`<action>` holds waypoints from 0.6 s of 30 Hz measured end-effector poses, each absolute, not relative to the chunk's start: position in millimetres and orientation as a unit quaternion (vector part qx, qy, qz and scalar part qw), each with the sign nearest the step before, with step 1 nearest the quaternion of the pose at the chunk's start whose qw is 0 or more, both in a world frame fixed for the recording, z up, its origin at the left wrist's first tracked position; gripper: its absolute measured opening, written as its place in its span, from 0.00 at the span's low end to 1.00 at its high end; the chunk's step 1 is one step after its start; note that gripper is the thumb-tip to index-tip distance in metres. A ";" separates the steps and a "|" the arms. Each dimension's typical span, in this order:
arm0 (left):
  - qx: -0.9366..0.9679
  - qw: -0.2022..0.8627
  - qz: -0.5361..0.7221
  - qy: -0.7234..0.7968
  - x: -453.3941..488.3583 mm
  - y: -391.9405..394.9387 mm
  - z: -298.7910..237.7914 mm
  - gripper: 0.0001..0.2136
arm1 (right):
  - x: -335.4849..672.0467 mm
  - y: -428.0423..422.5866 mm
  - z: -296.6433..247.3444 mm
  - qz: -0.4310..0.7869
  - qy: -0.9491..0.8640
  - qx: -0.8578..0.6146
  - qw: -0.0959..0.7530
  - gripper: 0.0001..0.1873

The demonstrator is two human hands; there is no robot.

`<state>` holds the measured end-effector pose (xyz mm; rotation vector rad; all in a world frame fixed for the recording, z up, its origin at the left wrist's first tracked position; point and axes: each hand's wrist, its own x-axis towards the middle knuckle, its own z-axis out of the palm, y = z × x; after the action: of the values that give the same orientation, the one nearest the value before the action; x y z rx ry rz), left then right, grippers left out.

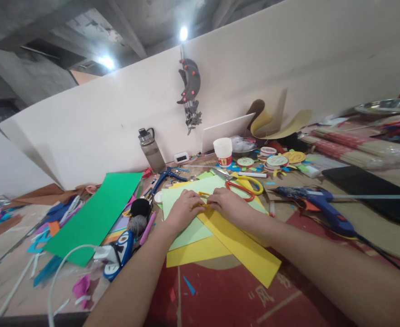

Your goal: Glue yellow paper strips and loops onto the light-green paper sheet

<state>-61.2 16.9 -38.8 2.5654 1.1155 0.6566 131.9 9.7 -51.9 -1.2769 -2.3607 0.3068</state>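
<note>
My left hand (182,210) and my right hand (227,205) meet over the paper stack, fingers closed together. Between their fingertips is a small yellow paper piece (204,195), partly hidden by the fingers. Beneath them lie a pale green sheet (189,232) and a yellow sheet (196,254). A long yellow strip (242,250) slants from under my hands toward the lower right. Just beyond my right hand rest scissors with red handles (245,196) and a yellow-handled pair (256,184), their blades partly overlapped.
A blue glue gun (322,206) lies at right, its cord trailing forward, near a black flat object (373,193). Left are a green sheet (96,218) and a power strip (123,254) with a white cable. Behind stand a bottle (152,152) and paper cups (223,152).
</note>
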 end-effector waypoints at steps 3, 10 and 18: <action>0.878 0.145 0.229 0.395 -60.2 13.8 -37.6 0.04 | 131.1 11.6 -55.8 0.091 -0.857 -0.461 0.213 0.10; 0.871 0.156 0.240 0.399 -59.8 11.9 -36.6 0.01 | 131.8 -6.7 -41.6 0.000 -0.871 -0.444 0.208 0.11; 0.877 0.136 0.255 0.385 -58.8 9.0 -37.8 0.04 | 132.2 -6.7 -36.4 -0.031 -0.886 -0.431 0.166 0.14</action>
<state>-58.8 9.0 -37.8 2.5381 1.1150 0.7377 132.2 -6.7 -36.4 -1.2285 -2.5244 -0.0877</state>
